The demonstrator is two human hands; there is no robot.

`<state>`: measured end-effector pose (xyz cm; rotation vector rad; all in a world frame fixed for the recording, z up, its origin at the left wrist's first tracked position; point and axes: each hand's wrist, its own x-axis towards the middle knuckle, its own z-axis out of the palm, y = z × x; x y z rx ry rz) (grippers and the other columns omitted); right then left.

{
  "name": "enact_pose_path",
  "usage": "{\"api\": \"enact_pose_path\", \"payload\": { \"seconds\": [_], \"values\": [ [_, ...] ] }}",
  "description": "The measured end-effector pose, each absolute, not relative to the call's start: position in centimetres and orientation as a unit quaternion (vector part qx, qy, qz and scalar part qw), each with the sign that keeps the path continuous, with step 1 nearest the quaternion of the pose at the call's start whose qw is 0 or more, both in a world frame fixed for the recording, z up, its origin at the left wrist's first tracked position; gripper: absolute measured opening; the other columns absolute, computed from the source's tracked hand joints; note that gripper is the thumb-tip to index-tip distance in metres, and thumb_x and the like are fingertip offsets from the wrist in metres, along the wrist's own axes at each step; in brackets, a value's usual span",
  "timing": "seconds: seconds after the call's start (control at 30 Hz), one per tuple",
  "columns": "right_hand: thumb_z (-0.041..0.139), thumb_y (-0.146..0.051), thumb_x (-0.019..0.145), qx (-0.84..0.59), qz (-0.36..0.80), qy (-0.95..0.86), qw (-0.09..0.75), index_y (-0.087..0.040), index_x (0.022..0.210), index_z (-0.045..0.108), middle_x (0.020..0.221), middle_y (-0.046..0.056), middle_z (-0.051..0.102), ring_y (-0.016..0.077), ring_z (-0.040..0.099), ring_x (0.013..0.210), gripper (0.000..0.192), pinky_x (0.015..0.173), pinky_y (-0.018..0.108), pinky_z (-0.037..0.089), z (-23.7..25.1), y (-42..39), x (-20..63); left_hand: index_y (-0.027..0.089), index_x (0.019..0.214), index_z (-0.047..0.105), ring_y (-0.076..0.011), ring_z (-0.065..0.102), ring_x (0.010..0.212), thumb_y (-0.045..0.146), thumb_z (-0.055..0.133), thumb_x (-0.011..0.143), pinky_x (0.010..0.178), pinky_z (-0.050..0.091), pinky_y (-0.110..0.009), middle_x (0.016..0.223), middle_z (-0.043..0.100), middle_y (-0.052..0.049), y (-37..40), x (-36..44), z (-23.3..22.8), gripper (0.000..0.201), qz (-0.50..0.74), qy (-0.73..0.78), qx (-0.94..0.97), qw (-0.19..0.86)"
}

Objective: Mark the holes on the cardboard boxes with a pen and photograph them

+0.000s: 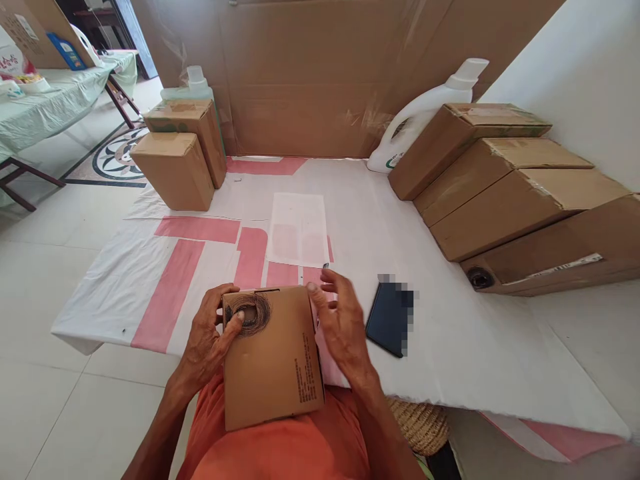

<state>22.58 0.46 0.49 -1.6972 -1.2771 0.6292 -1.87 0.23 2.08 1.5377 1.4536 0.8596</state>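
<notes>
A brown cardboard box [280, 360] leans against my body at the table's front edge, tilted towards me. Black scribbled rings surround a hole near its upper left corner, and small dark print runs along its right side. My left hand [210, 333] grips the left edge, fingers behind and thumb over the hole. Beside the upper right corner is my right hand [343, 320], its fingers apart and loosely curved, the thumb at the corner. A tiny dark-tipped thing [326, 266] shows by its fingertips; what it is I cannot make out.
A white sheet of paper [299, 230] lies on the cloth-covered table [360, 220]. Right of my hand is a dark, partly blurred phone-like slab [387, 320]. Cardboard boxes [505, 193] and a white jug [425, 113] stand right; two boxes [175, 167] stand left. Cardboard [300, 73] walls the back.
</notes>
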Motion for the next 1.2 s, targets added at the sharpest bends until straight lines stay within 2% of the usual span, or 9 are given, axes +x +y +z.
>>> {"api": "enact_pose_path", "payload": {
  "seconds": [0.07, 0.17, 0.23, 0.33, 0.47, 0.6, 0.67, 0.83, 1.2],
  "values": [
    [0.053, -0.064, 0.097, -0.745, 0.230, -0.501, 0.374, -0.021, 0.102, 0.067, 0.102, 0.013, 0.074, 0.0282, 0.068, 0.088, 0.045, 0.073, 0.039, 0.050, -0.3, 0.6, 24.9, 0.026, 0.133, 0.059, -0.0272, 0.069, 0.113, 0.055, 0.065, 0.096, 0.087, 0.060, -0.038, 0.130, 0.067, -0.010, 0.2, -2.0, 2.1, 0.047, 0.339, 0.584, 0.609, 0.416],
    [0.064, -0.057, 0.088, -0.782, 0.244, -0.505, 0.270, -0.025, 0.070, 0.060, 0.068, 0.005, 0.068, 0.0245, 0.059, 0.064, 0.037, 0.059, 0.033, 0.035, -2.0, 0.9, 26.4, 0.026, 0.131, 0.060, -0.0267, 0.069, 0.111, 0.056, 0.065, 0.096, 0.084, 0.060, -0.037, 0.127, 0.068, -0.010, 0.4, -1.9, 2.0, 0.047, 0.342, 0.587, 0.602, 0.420],
    [0.069, -0.050, 0.083, -0.783, 0.255, -0.501, 0.266, -0.026, 0.062, 0.056, 0.059, 0.004, 0.063, 0.0227, 0.054, 0.058, 0.034, 0.056, 0.031, 0.027, -3.1, 1.2, 26.1, 0.025, 0.131, 0.061, -0.0268, 0.069, 0.112, 0.056, 0.064, 0.096, 0.084, 0.060, -0.037, 0.128, 0.068, -0.010, 0.5, -1.6, 1.9, 0.046, 0.348, 0.583, 0.603, 0.419],
    [0.068, -0.046, 0.081, -0.777, 0.265, -0.491, 0.292, -0.026, 0.058, 0.053, 0.057, 0.003, 0.061, 0.0211, 0.053, 0.055, 0.034, 0.054, 0.030, 0.026, -4.0, 1.7, 25.4, 0.025, 0.130, 0.061, -0.0267, 0.069, 0.111, 0.054, 0.063, 0.096, 0.085, 0.059, -0.037, 0.127, 0.068, -0.010, 0.8, -1.3, 1.7, 0.044, 0.351, 0.577, 0.607, 0.418],
    [0.063, -0.047, 0.086, -0.759, 0.288, -0.462, 0.357, -0.024, 0.067, 0.059, 0.055, 0.001, 0.063, 0.0198, 0.057, 0.049, 0.030, 0.050, 0.030, 0.038, -2.5, 1.8, 26.2, 0.025, 0.129, 0.061, -0.0261, 0.069, 0.111, 0.053, 0.062, 0.097, 0.087, 0.058, -0.037, 0.129, 0.067, -0.010, 1.2, -0.8, 1.6, 0.042, 0.349, 0.561, 0.608, 0.440],
    [0.069, -0.046, 0.090, -0.655, 0.295, -0.373, 0.587, -0.023, 0.087, 0.060, 0.061, -0.002, 0.065, 0.0181, 0.064, 0.051, 0.026, 0.048, 0.029, 0.050, 1.8, 1.0, 26.5, 0.026, 0.135, 0.055, -0.0282, 0.064, 0.121, 0.047, 0.069, 0.092, 0.101, 0.053, -0.042, 0.136, 0.062, -0.011, 1.4, -0.2, 2.0, 0.050, 0.328, 0.532, 0.632, 0.459],
    [0.075, -0.042, 0.090, -0.553, 0.360, -0.372, 0.653, -0.022, 0.091, 0.065, 0.067, -0.001, 0.070, 0.0193, 0.071, 0.058, 0.023, 0.049, 0.028, 0.054, 3.6, 0.2, 25.1, 0.026, 0.142, 0.048, -0.0297, 0.061, 0.126, 0.040, 0.074, 0.087, 0.107, 0.050, -0.045, 0.140, 0.057, -0.012, 1.4, 0.1, 2.2, 0.062, 0.315, 0.509, 0.648, 0.470],
    [0.070, -0.036, 0.099, -0.443, 0.498, -0.428, 0.610, -0.024, 0.105, 0.077, 0.087, 0.004, 0.079, 0.0193, 0.078, 0.074, 0.016, 0.062, 0.029, 0.064, 4.0, -1.9, 20.0, 0.026, 0.146, 0.038, -0.0331, 0.055, 0.132, 0.026, 0.079, 0.079, 0.112, 0.048, -0.049, 0.147, 0.048, -0.014, 1.2, 0.2, 2.8, 0.078, 0.293, 0.468, 0.681, 0.482],
    [0.075, -0.034, 0.096, -0.491, 0.487, -0.425, 0.584, -0.025, 0.101, 0.080, 0.082, 0.001, 0.080, 0.0099, 0.069, 0.059, 0.012, 0.059, 0.019, 0.059, 2.6, -2.5, 18.6, 0.027, 0.143, 0.038, -0.0344, 0.051, 0.138, 0.017, 0.078, 0.074, 0.113, 0.050, -0.050, 0.145, 0.047, -0.013, 1.4, 0.6, 2.8, 0.080, 0.313, 0.415, 0.705, 0.483]
  ]
}}
